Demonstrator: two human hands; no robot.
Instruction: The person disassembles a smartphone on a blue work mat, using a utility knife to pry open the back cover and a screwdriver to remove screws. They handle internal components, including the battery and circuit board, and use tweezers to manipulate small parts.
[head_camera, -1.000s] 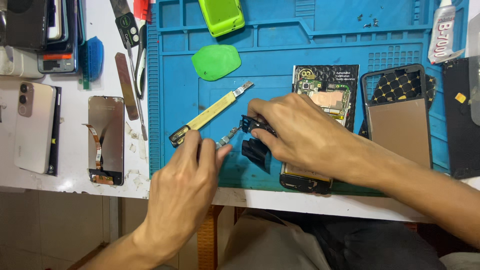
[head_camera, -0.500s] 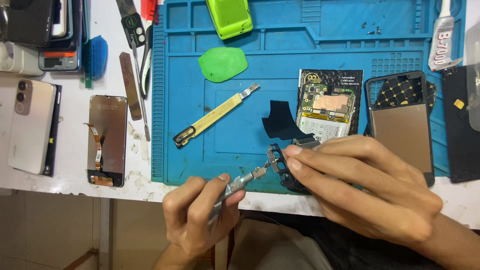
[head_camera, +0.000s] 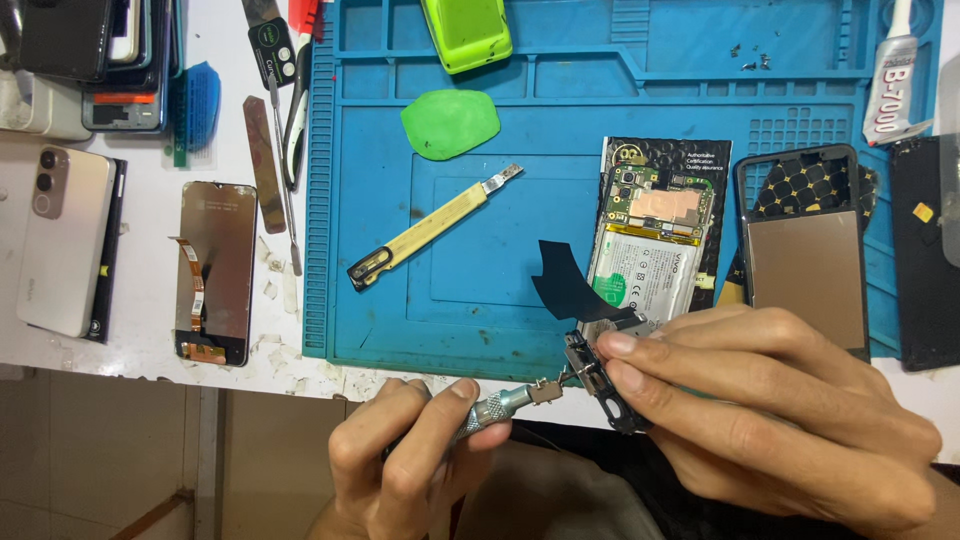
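White bench (head_camera: 130, 380) under a blue work mat (head_camera: 480, 200), with phone parts spread all over it, is what I have in view. Compared with a second ago, both hands have pulled back from the middle of the mat to its near edge. That uncovers the opened phone (head_camera: 650, 240), which was hidden under my right hand and now lies flat on the mat with its circuit board and battery showing. A curved piece of black film (head_camera: 565, 285) lies just beside it, partly over its lower left corner.

My left hand (head_camera: 410, 460) is closed around a small metal-tipped screwdriver (head_camera: 505, 403), held nearly level. Half a second ago the tip stood just short of the part; now it touches it. My right hand (head_camera: 770, 410) pinches a small black and metal part (head_camera: 595, 375) between thumb and fingertips, at the edge of the bench and just below the phone. I judge that the work has moved off the phone itself and onto this small part held free of it.

A yellow-handled scraper (head_camera: 430, 228) and a green pick (head_camera: 450, 123) lie untouched further up the mat. A phone screen (head_camera: 215, 270) lies well apart to the left, and a dark back cover (head_camera: 800, 260) sits right of the open phone.
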